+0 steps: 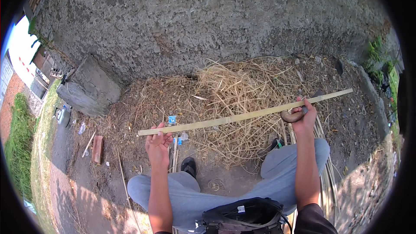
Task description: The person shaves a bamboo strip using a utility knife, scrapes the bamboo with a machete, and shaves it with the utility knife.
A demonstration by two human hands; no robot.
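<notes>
A long, pale bamboo strip (pixel 229 119) is held across in front of me, its right end higher in view than its left. Near its left end, the thumb and fingers of my left hand (pixel 158 144) pinch it. My right hand (pixel 304 119) grips the strip toward the other end. That hand also holds a tool with a curved brown wooden handle (pixel 291 116); a dark part that may be its blade (pixel 318 93) shows beyond the strip. Under the strip lies a heap of thin bamboo shavings (pixel 236 91).
A rough grey wall (pixel 208 21) rises ahead, with a concrete block (pixel 90 89) at left. A reddish-brown brick-shaped piece (pixel 98 149), a metal kettle (pixel 63 116) and small blue packets (pixel 172 119) lie leftward. More long strips (pixel 330 182) lie by my right leg. A black bag (pixel 242 216) sits at my lap.
</notes>
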